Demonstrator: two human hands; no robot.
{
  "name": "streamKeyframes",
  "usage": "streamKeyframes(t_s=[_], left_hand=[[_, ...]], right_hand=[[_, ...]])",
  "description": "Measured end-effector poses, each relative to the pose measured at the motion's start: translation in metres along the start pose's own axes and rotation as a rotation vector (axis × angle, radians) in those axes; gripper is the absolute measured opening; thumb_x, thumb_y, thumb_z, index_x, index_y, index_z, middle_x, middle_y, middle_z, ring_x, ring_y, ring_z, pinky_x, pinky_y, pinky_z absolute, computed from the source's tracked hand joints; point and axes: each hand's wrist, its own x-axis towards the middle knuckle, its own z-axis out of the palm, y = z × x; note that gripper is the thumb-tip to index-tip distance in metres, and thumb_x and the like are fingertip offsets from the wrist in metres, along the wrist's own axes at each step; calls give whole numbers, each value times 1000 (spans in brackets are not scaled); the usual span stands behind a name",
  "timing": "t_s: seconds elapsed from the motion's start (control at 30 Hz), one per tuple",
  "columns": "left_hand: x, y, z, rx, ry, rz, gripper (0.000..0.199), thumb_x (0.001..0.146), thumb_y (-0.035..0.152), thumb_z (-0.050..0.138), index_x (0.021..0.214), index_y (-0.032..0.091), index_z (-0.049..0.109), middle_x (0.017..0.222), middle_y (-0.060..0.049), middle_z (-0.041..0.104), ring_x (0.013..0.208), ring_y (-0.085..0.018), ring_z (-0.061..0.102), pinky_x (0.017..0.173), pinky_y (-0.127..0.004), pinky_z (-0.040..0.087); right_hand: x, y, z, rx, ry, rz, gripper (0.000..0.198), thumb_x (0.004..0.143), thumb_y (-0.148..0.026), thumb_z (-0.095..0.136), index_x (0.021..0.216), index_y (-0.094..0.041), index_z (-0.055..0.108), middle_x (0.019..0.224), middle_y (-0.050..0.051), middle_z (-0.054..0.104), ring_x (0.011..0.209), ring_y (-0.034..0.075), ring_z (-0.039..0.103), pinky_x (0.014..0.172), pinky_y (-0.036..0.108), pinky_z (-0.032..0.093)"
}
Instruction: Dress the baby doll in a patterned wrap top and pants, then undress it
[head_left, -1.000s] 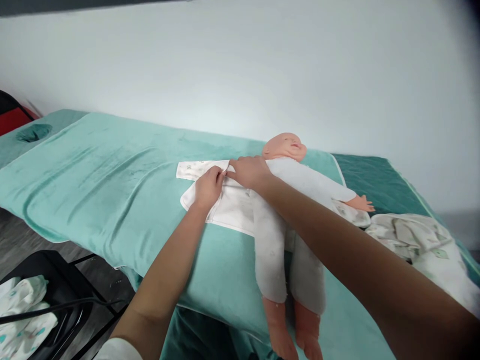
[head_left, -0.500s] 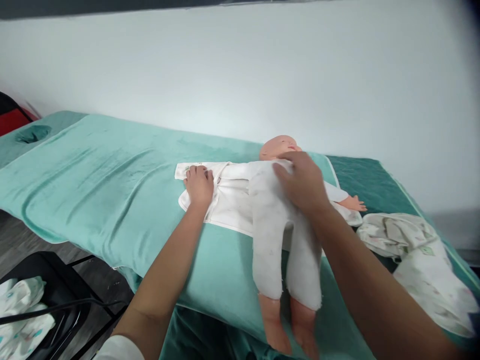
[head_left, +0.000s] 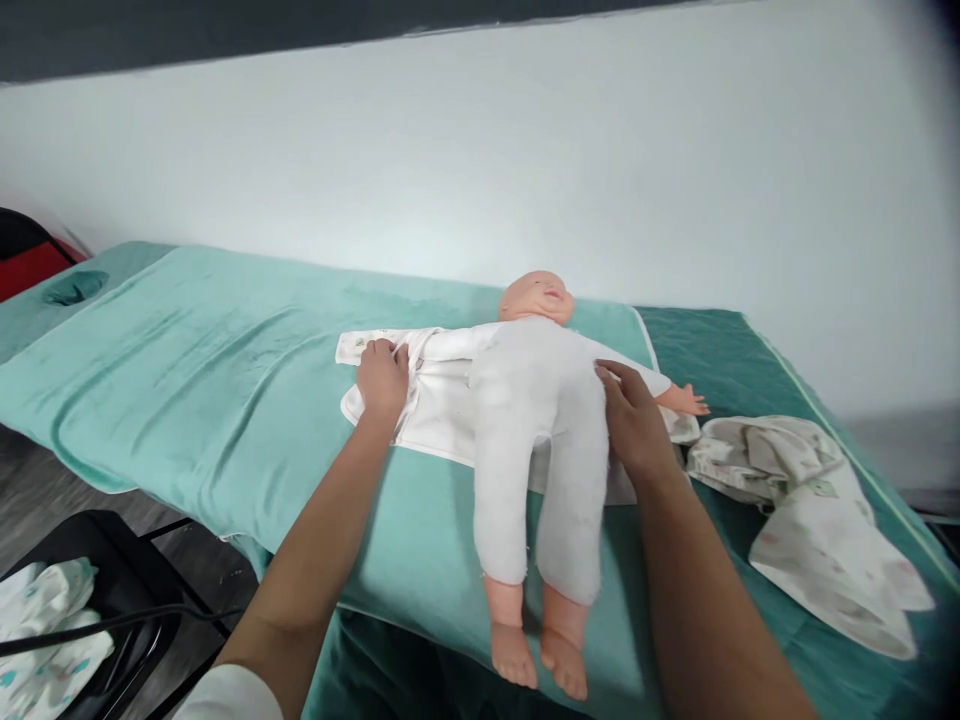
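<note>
One doll [head_left: 517,390] lies on its back on the bed [head_left: 705,350], above a single pale-green sheet [head_left: 225,370], with two white cloth legs ending in two bare feet. Both its arms are spread; one doll hand [head_left: 686,400] shows, while the end of the other arm is out of sight. One white garment [head_left: 442,405] is spread partly under the doll, its one visible sleeve pointing left. Two hands are at work: the left hand [head_left: 384,380] rests on the garment near that sleeve, its grip curled, though whether it pinches cloth I cannot tell; the right hand [head_left: 634,420] is at the doll's side, its grip loosely bent, and I cannot tell if it has hold of anything. One crumpled patterned cloth [head_left: 810,510] lies right of the doll. At lower left, one black chair [head_left: 142,560] carries white patterned cloths [head_left: 56,620], too bunched to count, and one black cable [head_left: 127,616] crosses in front.
</note>
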Motion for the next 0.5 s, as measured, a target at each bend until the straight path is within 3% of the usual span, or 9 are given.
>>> streamKeyframes(t_s=[0.23, 0.37, 0.5], left_hand=[[-11, 12, -10, -211, -43, 85, 16, 101, 36, 44, 97, 22, 52, 103, -9, 65, 93, -23, 61, 80, -34, 44], [-19, 38, -16, -401, -105, 155, 16, 101, 36, 44, 99, 22, 53, 101, -7, 66, 95, -22, 60, 84, -35, 44], [-12, 66, -27, -625, -193, 145, 17, 99, 37, 49, 91, 22, 51, 96, -3, 65, 88, -17, 57, 82, -31, 42]], right_hand=[[-11, -9, 11, 494, -127, 98, 57, 77, -57, 71, 126, -33, 59, 112, 3, 70, 101, 24, 65, 85, 39, 55], [-16, -13, 25, 669, -195, 135, 63, 70, -50, 79, 127, -36, 56, 125, 3, 62, 111, 22, 63, 92, 39, 54], [-15, -14, 36, 820, -276, 93, 61, 73, -48, 78, 129, -37, 54, 134, 2, 57, 125, 23, 57, 104, 42, 50]])
